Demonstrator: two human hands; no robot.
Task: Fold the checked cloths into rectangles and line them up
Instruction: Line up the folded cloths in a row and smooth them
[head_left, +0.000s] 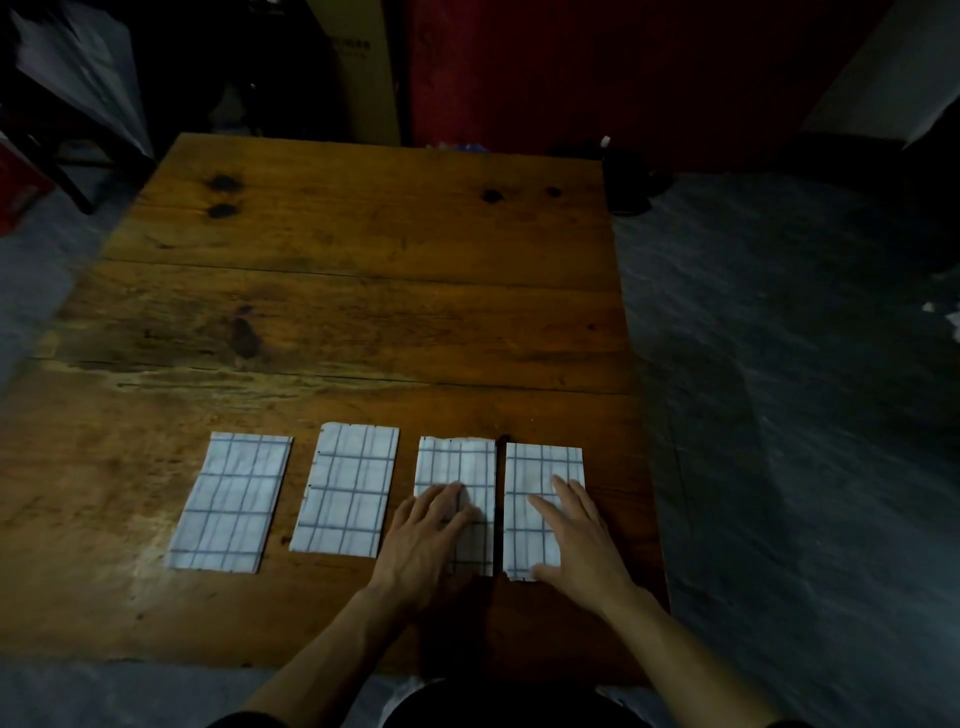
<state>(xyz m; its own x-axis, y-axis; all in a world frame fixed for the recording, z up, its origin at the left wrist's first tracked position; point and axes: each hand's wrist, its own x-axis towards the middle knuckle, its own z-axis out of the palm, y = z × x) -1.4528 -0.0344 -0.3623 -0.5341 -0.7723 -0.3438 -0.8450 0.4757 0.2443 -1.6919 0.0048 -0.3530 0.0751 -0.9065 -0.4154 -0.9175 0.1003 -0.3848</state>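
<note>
Dim light falls on a knotted wooden plank table (358, 291) standing on a grey floor (779, 364), with a dark red wall (597, 67) across the top of the frame. Four folded checked cloths sit in a row along the table's lower edge, each a rectangle whose long axis runs up the frame, away from the person. The far-left cloth (231, 501) and second cloth (347, 491) lie apart and untouched, leaning slightly to the right. The third cloth (470, 467) and fourth cloth (540, 467) lie just beside each other, a thin dark gap between them. The left hand (426, 540) rests flat on the third, fingers straight; the right hand (582, 540) presses flat on the fourth, fingers spread.
</note>
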